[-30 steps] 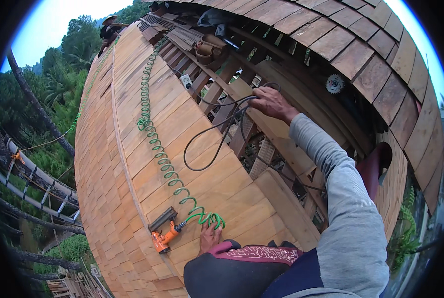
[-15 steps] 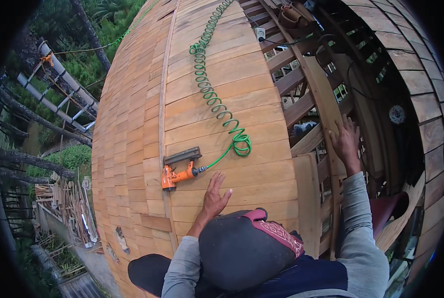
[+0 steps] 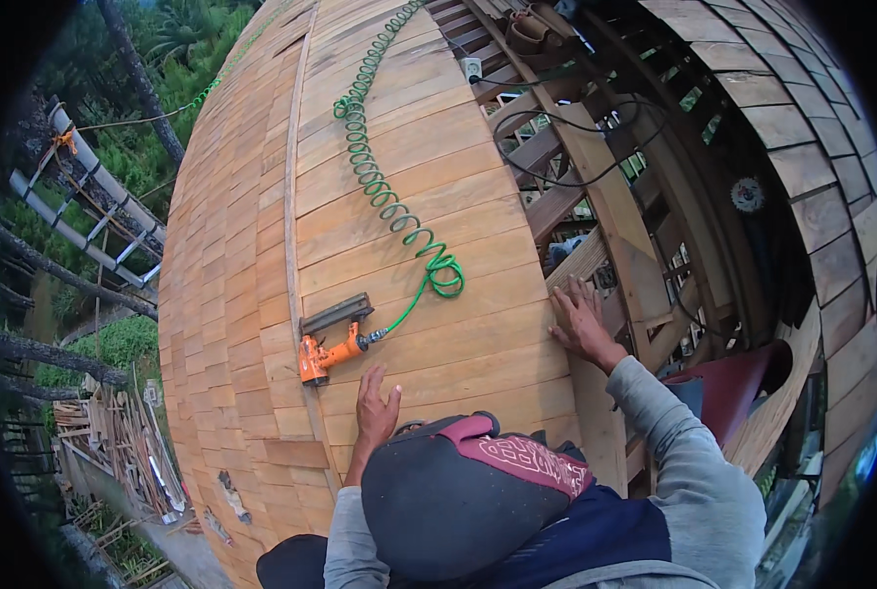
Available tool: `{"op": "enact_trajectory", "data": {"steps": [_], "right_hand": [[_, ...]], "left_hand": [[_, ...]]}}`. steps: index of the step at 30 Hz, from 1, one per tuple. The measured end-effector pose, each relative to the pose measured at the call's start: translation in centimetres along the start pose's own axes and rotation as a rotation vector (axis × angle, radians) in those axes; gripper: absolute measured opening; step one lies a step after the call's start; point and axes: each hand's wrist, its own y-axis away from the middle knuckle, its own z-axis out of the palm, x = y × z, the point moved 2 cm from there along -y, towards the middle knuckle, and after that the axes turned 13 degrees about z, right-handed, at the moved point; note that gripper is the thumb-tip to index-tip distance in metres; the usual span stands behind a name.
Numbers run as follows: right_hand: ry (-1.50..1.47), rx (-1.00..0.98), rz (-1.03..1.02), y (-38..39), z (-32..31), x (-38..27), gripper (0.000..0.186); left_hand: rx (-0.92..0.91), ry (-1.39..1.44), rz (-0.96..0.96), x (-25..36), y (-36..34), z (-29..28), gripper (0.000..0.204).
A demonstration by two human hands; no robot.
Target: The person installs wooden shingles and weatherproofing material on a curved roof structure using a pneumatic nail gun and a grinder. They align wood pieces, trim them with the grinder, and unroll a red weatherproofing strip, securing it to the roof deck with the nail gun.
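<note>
Head view: left hand (image 3: 375, 410) flat and empty just below nailer (image 3: 328, 346); right hand (image 3: 583, 322) spread, empty, on board edge (image 3: 547, 294). A slipping palm could knock the nailer downslope.

green coiled hose (image 3: 380, 187) cut off at top edge, left forearm behind knee pad (image 3: 468, 491)

A curved wooden plank roof (image 3: 262, 236) rises above green trees (image 3: 173, 59), a metal ladder (image 3: 95, 211) and stacked lumber (image 3: 124, 452) in daylight.

Orange nail gun (image 3: 326, 344), lying flat on planks just above-left of left hand (image 3: 375, 410); green coiled hose (image 3: 389, 196) attached.
</note>
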Motion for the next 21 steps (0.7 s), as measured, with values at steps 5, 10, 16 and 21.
{"op": "enact_trajectory", "data": {"steps": [5,10,16,21], "right_hand": [[-0.02,0.225,-0.048,-8.2,-5.6,-0.6,0.085],[0.275,0.432,-0.003,-16.1,-10.9,0.4,0.083],[0.584,-0.191,0.016,-21.1,-11.6,-0.7,0.037],[-0.152,-0.316,-0.335,-21.0,-8.9,-0.6,0.035]], "left_hand": [[0.034,0.001,0.005,-0.9,0.6,-1.0,0.055],[0.021,-0.032,0.006,-1.6,-0.1,-0.4,0.056],[0.029,-0.031,-0.024,-1.2,-0.8,-0.5,0.057],[0.02,0.011,-0.002,-1.1,-1.5,0.9,0.057]]}}
